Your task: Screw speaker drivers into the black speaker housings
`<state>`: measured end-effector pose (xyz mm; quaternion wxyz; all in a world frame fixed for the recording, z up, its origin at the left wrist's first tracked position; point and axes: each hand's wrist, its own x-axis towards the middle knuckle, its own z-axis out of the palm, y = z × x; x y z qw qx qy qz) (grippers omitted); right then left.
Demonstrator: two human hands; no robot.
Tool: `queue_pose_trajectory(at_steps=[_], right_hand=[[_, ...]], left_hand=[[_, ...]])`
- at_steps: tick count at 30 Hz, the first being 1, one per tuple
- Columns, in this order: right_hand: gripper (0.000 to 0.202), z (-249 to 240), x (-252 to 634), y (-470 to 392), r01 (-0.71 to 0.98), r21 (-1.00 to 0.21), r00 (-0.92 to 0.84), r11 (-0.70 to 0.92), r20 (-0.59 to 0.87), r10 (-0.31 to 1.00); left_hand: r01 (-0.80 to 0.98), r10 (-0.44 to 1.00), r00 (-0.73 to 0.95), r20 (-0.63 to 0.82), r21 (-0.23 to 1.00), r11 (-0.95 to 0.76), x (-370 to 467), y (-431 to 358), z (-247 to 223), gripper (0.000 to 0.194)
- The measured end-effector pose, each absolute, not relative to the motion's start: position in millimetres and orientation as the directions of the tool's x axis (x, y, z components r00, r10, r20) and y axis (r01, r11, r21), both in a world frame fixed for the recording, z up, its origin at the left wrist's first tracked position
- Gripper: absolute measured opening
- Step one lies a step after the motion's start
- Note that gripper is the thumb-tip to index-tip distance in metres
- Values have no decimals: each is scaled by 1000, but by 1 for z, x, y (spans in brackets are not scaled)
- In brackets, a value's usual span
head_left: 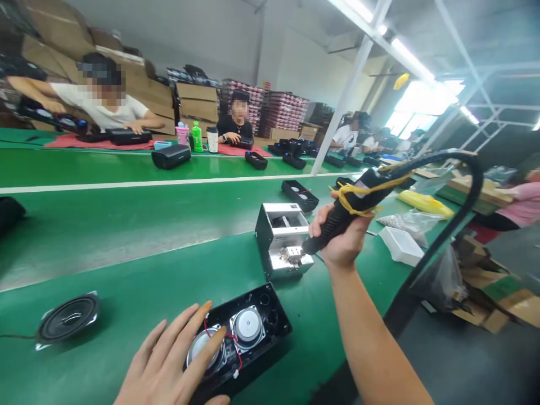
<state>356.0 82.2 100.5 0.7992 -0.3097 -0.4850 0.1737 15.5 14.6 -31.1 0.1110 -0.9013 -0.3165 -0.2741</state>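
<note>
My right hand [343,230] is wrapped round a black electric screwdriver [358,197] with a yellow cord tied on it. Its tip end reaches the front of a silver and black screw feeder [284,242]. My left hand [172,360] lies with fingers spread over a black speaker housing [270,332], which holds two round speaker drivers [248,326]. Part of the nearer driver is hidden by my fingers. A red wire with a white connector [236,373] runs across the housing. To the left, a loose speaker [70,318] rests cone up on the green bench.
Another black housing [299,195] stands behind the feeder. At right are a white tray [400,246], plastic bags and a yellow package [425,204]. The screwdriver's thick black cable [475,185] arcs on the right. Co-workers sit across the green line [126,202].
</note>
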Motion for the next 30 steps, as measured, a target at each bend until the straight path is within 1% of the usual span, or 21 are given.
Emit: queue_pose_trajectory(at_steps=[3, 6, 11, 15, 18, 22, 24, 27, 30], right_hand=[[63, 90, 359, 90, 13, -675, 456, 737, 660, 597], [63, 83, 361, 93, 7, -691, 439, 722, 651, 619], [61, 79, 366, 92, 2, -699, 437, 715, 644, 628], [65, 78, 367, 92, 4, -697, 437, 717, 646, 626], [66, 78, 366, 92, 4, -700, 438, 714, 643, 628], [66, 78, 363, 87, -11, -712, 426, 702, 632, 647], [67, 79, 362, 82, -19, -722, 414, 691, 624, 663], [69, 85, 359, 69, -60, -732, 394, 679, 607, 690], [69, 99, 354, 52, -136, -691, 383, 710, 625, 681]], left_hand=[[563, 425, 728, 538, -115, -818, 27, 25, -27, 65], [533, 394, 769, 503, -164, -830, 32, 32, -25, 70], [522, 374, 761, 530, -161, -837, 38, 33, -22, 66], [513, 367, 770, 523, -164, -843, 40, 31, -22, 63], [519, 386, 779, 493, -164, -838, 39, 30, -25, 65], [551, 442, 766, 466, -124, -825, 42, 28, -28, 71], [564, 479, 766, 429, -91, -821, 45, 26, -26, 71], [582, 531, 767, 359, -41, -812, 48, 22, -18, 68], [605, 576, 743, 342, 24, -796, 51, 18, -11, 64]])
